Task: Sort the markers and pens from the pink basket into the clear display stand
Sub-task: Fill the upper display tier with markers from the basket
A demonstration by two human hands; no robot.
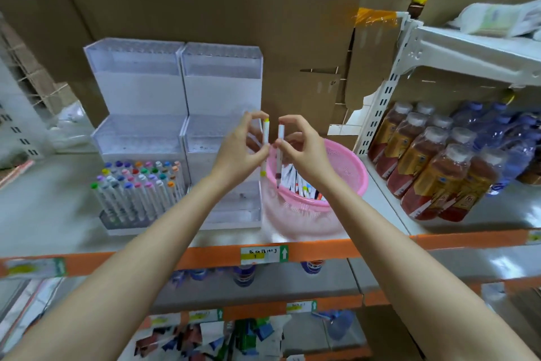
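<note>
I've got one marker upright in each hand — my left hand (244,145) pinches the yellow-capped marker (265,138), my right hand (301,147) the dark-tipped marker (280,153), both just above the pink basket (348,167). Next, I'd judge, comes carrying them left to the clear display stand (175,115) (front-left block already full of colours). It's a grey shelf with an orange edge (322,249), bottles (433,161) beside it, cardboard behind.

Shop stockroom or store aisle, orange-edged metal shelving (322,249) carrying printed price labels (264,254), shrink-wrapped drink bottles (433,161) sitting in packs, flattened cardboard boxes (205,3) leaning behind, stationery stock (205,334) lying below.
</note>
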